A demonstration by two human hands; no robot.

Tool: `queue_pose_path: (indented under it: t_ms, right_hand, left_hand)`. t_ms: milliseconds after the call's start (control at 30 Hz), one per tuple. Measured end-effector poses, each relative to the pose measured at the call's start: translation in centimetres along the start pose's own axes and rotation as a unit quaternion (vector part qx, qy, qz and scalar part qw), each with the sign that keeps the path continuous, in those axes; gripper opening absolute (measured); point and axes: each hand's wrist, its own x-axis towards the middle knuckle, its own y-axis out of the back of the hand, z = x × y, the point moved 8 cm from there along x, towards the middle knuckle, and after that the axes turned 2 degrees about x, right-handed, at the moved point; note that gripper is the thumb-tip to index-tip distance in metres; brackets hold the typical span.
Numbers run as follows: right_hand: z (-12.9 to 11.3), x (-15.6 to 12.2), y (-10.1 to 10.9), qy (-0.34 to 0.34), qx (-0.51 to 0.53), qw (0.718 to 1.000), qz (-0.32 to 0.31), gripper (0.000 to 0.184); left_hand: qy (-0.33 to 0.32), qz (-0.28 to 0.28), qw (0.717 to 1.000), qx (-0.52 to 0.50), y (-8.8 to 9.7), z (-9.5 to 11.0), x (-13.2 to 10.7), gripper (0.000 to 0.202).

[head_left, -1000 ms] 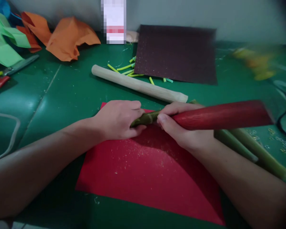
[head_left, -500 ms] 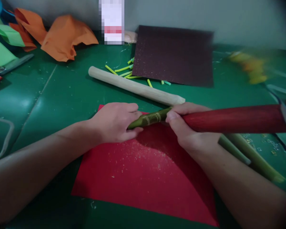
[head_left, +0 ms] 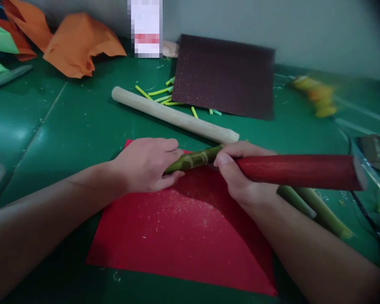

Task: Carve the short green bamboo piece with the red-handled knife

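Note:
My left hand (head_left: pixel 145 165) is closed around the near end of a green bamboo stick (head_left: pixel 193 159), which lies over a red paper sheet (head_left: pixel 183 236) dusted with pale shavings. My right hand (head_left: pixel 237 171) grips the stick a little further along and also holds a red strip, maybe sandpaper (head_left: pixel 299 171), wrapped round the stick and reaching out to the right. A short bare stretch of green stick shows between the two hands.
A pale wooden dowel (head_left: pixel 174 115) lies just behind the hands. Behind it are a dark sandpaper sheet (head_left: pixel 224 76), small yellow-green offcuts (head_left: pixel 164 96) and crumpled orange paper (head_left: pixel 79 44). More green sticks (head_left: pixel 316 209) lie at the right on the green table (head_left: pixel 66 126).
My right hand with the red strip has slid to the right along the stick and back a little, baring more green stick between the hands. The view has drifted right.

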Motion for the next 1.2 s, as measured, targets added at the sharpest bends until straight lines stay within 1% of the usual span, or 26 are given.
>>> queue_pose_path:
  t_ms: [67,133,200,233,267,300,400,433,467,567,667,733,800,867,933,1033,1167,1200]
  right_hand:
    - [0.3,-0.2,0.4,-0.013,0.01,0.999,0.027,0.021]
    - [0.3,-0.4,0.7,-0.005,0.05,0.996,0.069,0.02]
    - [0.5,-0.6,0.9,-0.026,0.062,0.992,0.111,0.021]
    - [0.7,-0.5,0.4,-0.043,0.061,0.992,0.098,0.021]
    - [0.7,-0.5,0.3,-0.05,0.056,0.992,0.106,0.022]
    - [0.7,-0.5,0.3,-0.052,0.055,0.99,0.12,0.024]
    - [0.6,-0.1,0.0,-0.051,0.054,0.99,0.118,0.026]
    - [0.4,0.0,-0.2,-0.046,0.044,0.993,0.1,0.025]
    - [0.3,0.1,-0.2,-0.036,0.044,0.993,0.101,0.024]
    - [0.2,0.0,-0.2,-0.029,0.045,0.994,0.098,0.022]
    - [0.3,-0.1,-0.4,-0.039,0.056,0.993,0.098,0.023]
    - [0.3,-0.1,-0.6,-0.038,0.058,0.993,0.095,0.022]
    - [0.1,0.0,-0.7,-0.032,0.051,0.994,0.092,0.02]
    - [-0.1,0.0,-0.7,-0.02,0.061,0.994,0.092,0.019]
    - [-0.1,0.1,-0.9,-0.034,0.071,0.994,0.076,0.02]
    - [0.3,-0.2,-0.8,-0.077,0.084,0.99,0.081,0.021]
    - [1.2,-1.3,-0.1,-0.136,0.118,0.975,0.13,0.02]
    - [1.3,-1.5,-0.2,-0.14,0.119,0.976,0.118,0.021]
  left_hand:
    - [-0.001,0.013,1.0,-0.002,0.1,-0.1,-0.1,0.039]
    - [-0.009,0.028,1.0,-0.005,0.1,-0.1,-0.2,0.039]
    - [-0.026,0.048,0.999,-0.008,0.2,-0.1,-0.4,0.039]
    - [-0.035,0.061,0.997,-0.008,0.3,-0.1,-0.6,0.039]
    - [-0.042,0.078,0.996,-0.005,0.5,-0.1,-0.7,0.038]
    - [-0.051,0.099,0.994,0.001,0.7,-0.1,-0.9,0.038]
    - [-0.079,0.151,0.985,0.011,1.2,0.2,-1.4,0.033]
    - [-0.087,0.147,0.985,0.018,1.1,0.3,-1.4,0.031]
    - [-0.087,0.15,0.985,0.02,1.1,0.3,-1.5,0.029]
    - [-0.1,0.181,0.978,0.019,1.5,0.4,-1.6,0.028]
    - [-0.11,0.213,0.971,0.016,1.7,0.4,-1.7,0.033]
    - [-0.097,0.231,0.968,0.017,1.8,0.0,-1.8,0.039]
    - [-0.092,0.242,0.965,0.027,1.9,-0.1,-1.8,0.036]
    - [-0.112,0.236,0.964,0.048,2.0,0.3,-1.7,0.03]
    - [-0.124,0.232,0.963,0.058,2.2,0.7,-1.5,0.029]
    - [-0.105,0.233,0.966,0.047,2.7,1.0,-1.4,0.026]
    - [-0.052,0.247,0.968,0.007,2.9,1.0,-1.5,0.025]
    - [-0.042,0.252,0.967,-0.007,2.8,0.9,-1.6,0.024]
